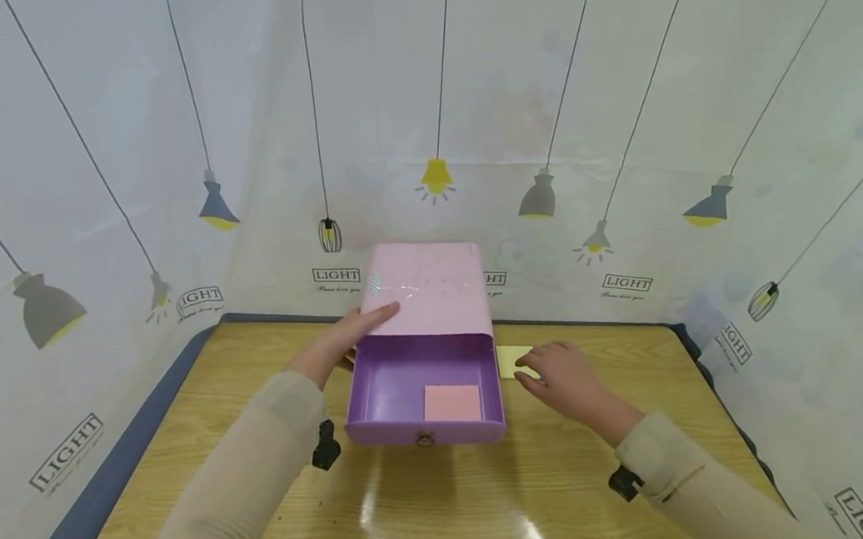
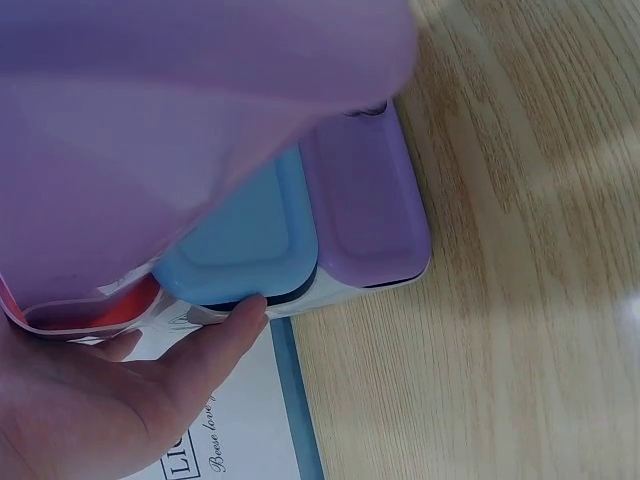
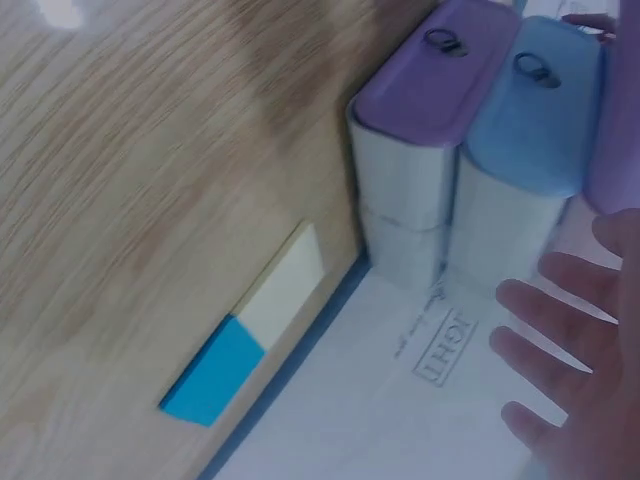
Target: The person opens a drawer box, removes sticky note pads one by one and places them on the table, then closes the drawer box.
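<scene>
A pink drawer cabinet (image 1: 425, 291) stands on the table, its purple top drawer (image 1: 394, 381) pulled out toward me. In that drawer lies a pink sticky note pad (image 1: 452, 403). My left hand (image 1: 349, 334) rests against the cabinet's left upper edge, one digit flat on top, others along the side; in the left wrist view a straight finger reaches the blue drawer (image 2: 245, 235). Right of the cabinet, my right hand (image 1: 567, 377) hovers over a pale yellow pad (image 1: 511, 362) and a blue pad (image 3: 213, 372). Its fingers are spread, holding nothing, in the right wrist view.
Below the blue drawer is a closed purple drawer (image 3: 435, 80) with a ring pull. The wooden table (image 1: 434, 520) ends at a dark blue border (image 1: 277, 317), behind which rises a white lamp-printed backdrop (image 1: 388, 80).
</scene>
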{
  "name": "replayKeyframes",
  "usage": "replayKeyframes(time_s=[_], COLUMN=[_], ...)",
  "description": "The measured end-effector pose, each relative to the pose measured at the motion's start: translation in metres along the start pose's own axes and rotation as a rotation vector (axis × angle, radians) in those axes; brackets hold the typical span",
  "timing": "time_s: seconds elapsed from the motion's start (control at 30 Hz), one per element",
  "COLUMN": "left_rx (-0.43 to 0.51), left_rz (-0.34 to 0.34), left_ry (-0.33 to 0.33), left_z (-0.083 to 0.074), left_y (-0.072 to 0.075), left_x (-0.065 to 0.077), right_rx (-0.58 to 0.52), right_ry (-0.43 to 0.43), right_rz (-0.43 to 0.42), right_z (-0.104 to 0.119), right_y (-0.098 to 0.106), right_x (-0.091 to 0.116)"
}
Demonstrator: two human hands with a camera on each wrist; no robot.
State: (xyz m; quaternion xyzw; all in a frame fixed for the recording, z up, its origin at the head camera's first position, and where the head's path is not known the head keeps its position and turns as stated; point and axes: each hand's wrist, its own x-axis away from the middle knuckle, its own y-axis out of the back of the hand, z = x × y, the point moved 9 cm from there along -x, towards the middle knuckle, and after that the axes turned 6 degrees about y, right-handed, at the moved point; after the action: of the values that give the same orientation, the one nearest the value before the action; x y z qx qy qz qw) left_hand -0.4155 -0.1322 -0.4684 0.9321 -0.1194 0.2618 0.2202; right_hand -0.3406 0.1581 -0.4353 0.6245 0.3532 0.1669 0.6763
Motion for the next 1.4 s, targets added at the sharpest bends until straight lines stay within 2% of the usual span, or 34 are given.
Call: replayKeyframes(time_s=[0.4,0.5,0.63,0.73,0.83,1.0,1.4], left_rx=[-0.009,-0.012,-0.016,-0.014,-0.013,-0.018,-0.035], left_rz=[-0.018,-0.012,-0.010,-0.017,-0.013,0.001,-0.014], left_ry=[0.016,0.018,0.011,0.008,0.006,0.002,0.000], left_z=[0.000,0.000,-0.002,-0.002,-0.001,-0.001,-0.001], left_y=[0.001,0.001,0.001,0.002,0.001,0.000,0.001], left_x=[-0.003,-0.003,-0.001,0.000,0.000,-0.001,-0.001], right_rx=[-0.106,-0.099,-0.080,-0.091,-0.107,-0.126,-0.161], right_ry=[0.052,0.104,0.217,0.295,0.311,0.267,0.242], right_rz=[-0.085,-0.151,-0.274,-0.301,-0.239,-0.106,0.034], right_z=[0.036,0.047,0.067,0.080,0.087,0.089,0.089], right_y=[0.035,0.048,0.065,0.069,0.062,0.046,0.031], right_x=[-0.008,-0.010,-0.011,-0.014,-0.018,-0.024,-0.032])
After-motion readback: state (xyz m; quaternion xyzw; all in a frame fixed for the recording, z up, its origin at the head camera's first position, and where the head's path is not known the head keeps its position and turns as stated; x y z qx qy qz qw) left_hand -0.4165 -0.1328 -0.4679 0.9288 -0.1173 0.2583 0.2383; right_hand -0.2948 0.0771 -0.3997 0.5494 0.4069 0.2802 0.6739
